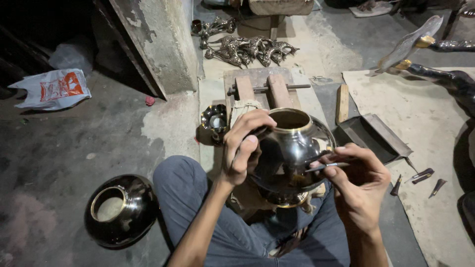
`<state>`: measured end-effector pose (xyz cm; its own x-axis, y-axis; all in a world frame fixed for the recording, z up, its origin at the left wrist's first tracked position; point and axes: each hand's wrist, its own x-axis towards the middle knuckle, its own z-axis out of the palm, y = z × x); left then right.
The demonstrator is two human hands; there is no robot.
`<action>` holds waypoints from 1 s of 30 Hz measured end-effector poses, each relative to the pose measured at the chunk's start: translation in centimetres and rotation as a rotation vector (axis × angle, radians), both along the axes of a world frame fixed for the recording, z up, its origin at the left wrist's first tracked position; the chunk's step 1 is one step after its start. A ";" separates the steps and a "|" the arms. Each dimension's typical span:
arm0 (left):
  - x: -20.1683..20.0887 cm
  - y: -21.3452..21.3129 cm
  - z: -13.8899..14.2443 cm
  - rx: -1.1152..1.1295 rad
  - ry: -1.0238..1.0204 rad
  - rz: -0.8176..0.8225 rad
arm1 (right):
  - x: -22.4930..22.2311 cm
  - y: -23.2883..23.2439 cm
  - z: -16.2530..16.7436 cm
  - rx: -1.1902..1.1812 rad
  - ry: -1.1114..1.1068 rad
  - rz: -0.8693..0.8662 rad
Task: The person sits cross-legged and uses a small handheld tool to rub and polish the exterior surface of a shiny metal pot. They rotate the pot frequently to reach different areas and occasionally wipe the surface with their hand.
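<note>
While the left hand [242, 148] grips the brass-rimmed mouth of the dark polished pot [292, 153] propped above the lap, the right hand [358, 180] pinches a thin graver [324, 166] against its shoulder, seemingly mid-engraving, needing steady, light strokes.

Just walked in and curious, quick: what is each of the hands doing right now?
Left hand: closed on the rim of the shiny round metal pot.
Right hand: pinched shut on a thin metal tool, tip against the pot.

wooden vise [261, 89] ahead, bare floor [69, 143] left
</note>
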<state>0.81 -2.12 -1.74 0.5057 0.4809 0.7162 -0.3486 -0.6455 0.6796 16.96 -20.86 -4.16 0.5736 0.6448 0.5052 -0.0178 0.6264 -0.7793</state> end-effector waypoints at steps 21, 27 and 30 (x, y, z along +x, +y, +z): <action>-1.6 -1.7 -0.3 0.146 -0.007 0.050 | -2.1 -2.0 2.2 -0.113 -0.158 -0.225; -1.6 -1.8 -0.1 0.182 0.021 0.109 | -2.3 -0.7 2.0 -0.113 -0.224 -0.262; -1.3 -2.8 0.1 0.234 0.047 0.225 | -3.4 0.8 1.5 -0.069 -0.190 -0.379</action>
